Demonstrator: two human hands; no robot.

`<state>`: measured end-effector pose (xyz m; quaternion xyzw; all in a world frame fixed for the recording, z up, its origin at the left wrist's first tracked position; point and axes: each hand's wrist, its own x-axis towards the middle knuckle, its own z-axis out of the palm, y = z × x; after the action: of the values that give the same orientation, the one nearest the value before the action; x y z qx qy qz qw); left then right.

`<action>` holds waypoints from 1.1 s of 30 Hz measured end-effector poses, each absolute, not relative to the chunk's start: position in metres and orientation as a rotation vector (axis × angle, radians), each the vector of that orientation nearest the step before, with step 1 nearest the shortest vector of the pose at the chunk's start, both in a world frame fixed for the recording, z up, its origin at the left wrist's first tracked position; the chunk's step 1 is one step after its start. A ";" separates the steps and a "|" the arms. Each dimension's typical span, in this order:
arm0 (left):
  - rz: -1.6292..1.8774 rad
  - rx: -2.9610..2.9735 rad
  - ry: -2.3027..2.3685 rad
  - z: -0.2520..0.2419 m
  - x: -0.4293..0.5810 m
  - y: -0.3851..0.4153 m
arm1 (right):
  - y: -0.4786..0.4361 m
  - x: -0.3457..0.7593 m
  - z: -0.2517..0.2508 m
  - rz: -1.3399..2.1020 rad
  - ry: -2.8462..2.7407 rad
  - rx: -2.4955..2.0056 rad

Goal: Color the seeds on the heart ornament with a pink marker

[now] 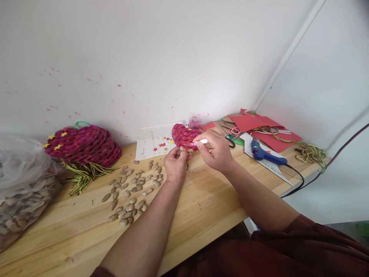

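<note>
A magenta, bumpy piece covered with peanut-like lumps is held up near the wall, at the middle of the view. My left hand pinches its lower edge. In my right hand is a white stick-like tool, its tip against the wet, shiny right part of the piece. Just behind the piece stands a small clear cup with pink stains. Unpainted peanuts lie loose on the table to the left of my left hand.
On the wooden table, a stack of magenta pieces with green strings and a bag sit left. White paper with star stickers lies behind. Red sheets, a blue glue gun with its cable, and cord are right.
</note>
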<state>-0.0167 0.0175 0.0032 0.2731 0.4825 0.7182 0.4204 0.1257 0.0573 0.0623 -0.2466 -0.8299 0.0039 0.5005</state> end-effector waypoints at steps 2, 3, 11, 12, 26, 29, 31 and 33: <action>1.799 0.682 1.205 0.003 -0.017 0.018 | 0.057 0.126 0.063 0.018 -1.997 -0.592; 1.797 0.682 1.206 0.004 -0.017 0.018 | 0.057 0.126 0.063 0.025 -1.996 -0.593; 1.786 0.687 1.214 0.004 -0.017 0.018 | 0.057 0.125 0.062 0.045 -2.017 -0.610; 1.789 0.689 1.211 0.004 -0.017 0.018 | 0.057 0.124 0.062 0.041 -2.016 -0.602; 1.790 0.673 1.212 0.004 -0.017 0.017 | 0.061 0.127 0.061 0.003 -1.996 -0.634; 1.784 0.680 1.212 0.004 -0.017 0.018 | 0.060 0.127 0.062 -0.015 -1.987 -0.630; 1.788 0.683 1.209 0.003 -0.017 0.018 | 0.059 0.126 0.062 -0.005 -1.987 -0.611; 1.791 0.687 1.207 0.003 -0.017 0.018 | 0.058 0.126 0.063 0.016 -1.987 -0.599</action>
<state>-0.0166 0.0176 0.0029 0.2745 0.4824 0.7158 0.4237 0.1258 0.0580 0.0629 -0.2485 -0.8245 0.0065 0.5083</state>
